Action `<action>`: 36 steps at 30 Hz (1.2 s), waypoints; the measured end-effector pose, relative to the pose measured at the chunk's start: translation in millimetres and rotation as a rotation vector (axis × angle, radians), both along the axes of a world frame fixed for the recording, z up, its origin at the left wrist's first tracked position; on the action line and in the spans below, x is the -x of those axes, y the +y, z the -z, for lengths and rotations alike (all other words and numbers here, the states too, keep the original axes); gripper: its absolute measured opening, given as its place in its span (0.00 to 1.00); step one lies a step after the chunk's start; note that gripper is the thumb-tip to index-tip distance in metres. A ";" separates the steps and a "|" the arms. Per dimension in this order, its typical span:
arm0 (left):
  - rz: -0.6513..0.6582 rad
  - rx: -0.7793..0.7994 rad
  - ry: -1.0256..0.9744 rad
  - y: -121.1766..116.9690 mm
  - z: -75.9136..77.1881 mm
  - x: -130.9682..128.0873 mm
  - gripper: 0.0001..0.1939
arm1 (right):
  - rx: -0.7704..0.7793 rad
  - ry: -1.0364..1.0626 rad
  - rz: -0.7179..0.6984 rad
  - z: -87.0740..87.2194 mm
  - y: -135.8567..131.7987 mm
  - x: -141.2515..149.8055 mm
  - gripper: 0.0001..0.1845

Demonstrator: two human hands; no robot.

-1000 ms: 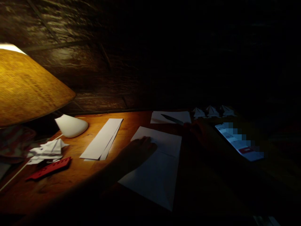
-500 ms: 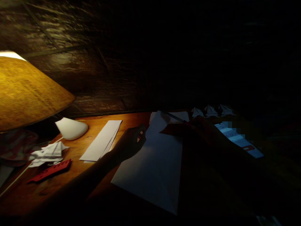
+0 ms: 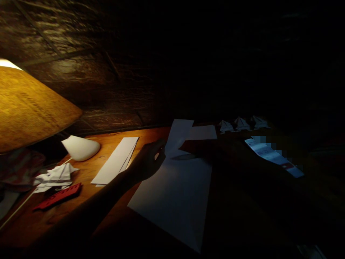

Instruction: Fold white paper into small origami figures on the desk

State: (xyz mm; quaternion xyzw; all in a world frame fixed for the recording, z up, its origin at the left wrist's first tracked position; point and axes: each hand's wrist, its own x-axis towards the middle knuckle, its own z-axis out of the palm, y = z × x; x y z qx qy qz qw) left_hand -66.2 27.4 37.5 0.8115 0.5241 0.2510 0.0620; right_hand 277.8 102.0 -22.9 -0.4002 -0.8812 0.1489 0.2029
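A white sheet of paper [image 3: 175, 190] lies on the wooden table [image 3: 107, 144] in dim lamp light. Its far end is lifted and stands up near the table's back. My left hand [image 3: 148, 162] pinches the sheet's left edge at that raised part, fingers closed on it. My right hand [image 3: 210, 147] is a dark shape reaching across the raised flap from the right; its fingers are lost in shadow.
A glowing lampshade [image 3: 29, 108] fills the left. Below it lie a white cone-shaped object [image 3: 81, 148], crumpled paper [image 3: 55, 175] and a red ruler [image 3: 58, 196]. Folded paper strips [image 3: 115, 162] lie left of the sheet. Three small folded paper shapes [image 3: 241, 124] and a printed leaflet [image 3: 273, 157] sit at right.
The far end of the sheet, flat a second ago, has been lifted up and back. My left hand moved from lying on the sheet to pinching its left edge.
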 end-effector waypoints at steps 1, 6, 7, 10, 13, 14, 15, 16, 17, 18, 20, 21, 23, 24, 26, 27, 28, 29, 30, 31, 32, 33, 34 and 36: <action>0.027 -0.014 -0.006 -3.3 0.1 -3.2 0.06 | -0.031 -0.031 -0.003 -2.4 -3.3 4.7 0.10; 0.231 -0.094 -0.011 -22.9 10.9 -21.1 0.10 | -0.014 -0.016 -0.023 -13.2 -16.8 23.5 0.08; 0.242 -0.098 -0.007 -27.3 14.9 -23.7 0.13 | 0.003 -0.015 -0.022 -15.0 -20.0 25.4 0.09; 0.322 -0.081 0.066 -43.6 27.2 -26.3 0.18 | 0.014 -0.023 -0.019 -20.2 -31.6 26.6 0.17; 0.266 -0.026 0.219 -66.3 37.8 -22.8 0.26 | 0.018 -0.018 -0.003 -23.4 -42.0 24.7 0.19; 0.240 -0.006 0.240 -74.9 40.7 -21.4 0.31 | 0.020 -0.014 0.002 -23.9 -44.2 24.4 0.18; 0.225 0.014 0.261 -83.3 43.3 -20.2 0.36 | 0.023 -0.010 0.007 -24.3 -45.6 24.3 0.18; 0.190 0.046 0.288 -91.4 45.7 -19.4 0.41 | 0.027 -0.005 0.010 -24.8 -46.3 24.5 0.18; 0.153 0.071 0.300 -98.5 47.8 -19.1 0.44 | 0.032 -0.001 0.012 -25.4 -46.4 24.8 0.18; 0.132 0.085 0.300 -104.5 49.7 -19.2 0.47 | 0.036 0.003 0.013 -26.2 -46.3 25.1 0.18; 0.118 0.097 0.319 -112.4 52.7 -20.2 0.52 | 0.046 0.009 0.010 -28.2 -45.9 25.3 0.18; 0.120 0.106 0.327 -114.3 53.9 -20.8 0.54 | 0.051 0.012 0.007 -29.1 -45.9 25.2 0.18; 0.130 0.124 0.333 -115.5 55.5 -21.8 0.54 | 0.063 0.015 -0.002 -29.8 -46.8 25.1 0.17; 0.128 0.133 0.327 -115.3 55.7 -22.2 0.54 | 0.070 0.017 -0.006 -29.3 -47.4 25.4 0.17; 0.112 0.142 0.305 -114.8 55.2 -23.2 0.52 | 0.086 0.023 -0.012 -26.3 -48.5 27.0 0.17; 0.102 0.144 0.294 -114.8 54.6 -23.7 0.51 | 0.094 0.028 -0.015 -24.0 -48.6 28.2 0.18; 0.095 0.145 0.288 -114.9 53.8 -24.2 0.51 | 0.102 0.034 -0.017 -21.4 -48.4 29.8 0.18; 0.090 0.148 0.288 -115.2 52.9 -24.6 0.51 | 0.109 0.041 -0.018 -18.8 -47.9 31.4 0.19; 0.090 0.151 0.291 -115.5 52.0 -24.9 0.51 | 0.116 0.048 -0.020 -16.2 -47.2 33.1 0.19; 0.093 0.154 0.295 -115.8 51.1 -25.1 0.51 | 0.121 0.056 -0.021 -13.9 -46.5 34.8 0.19; 0.096 0.157 0.298 -116.1 50.2 -25.3 0.51 | 0.126 0.063 -0.021 -11.7 -45.7 36.3 0.19; 0.099 0.159 0.299 -116.3 49.4 -25.3 0.51 | 0.131 0.071 -0.022 -9.8 -45.0 37.7 0.19; 0.099 0.160 0.298 -116.5 48.6 -25.4 0.51 | 0.135 0.077 -0.022 -8.0 -44.6 39.0 0.19; 0.095 0.167 0.288 -116.7 47.0 -25.6 0.50 | 0.141 0.089 -0.022 -5.0 -44.2 40.8 0.19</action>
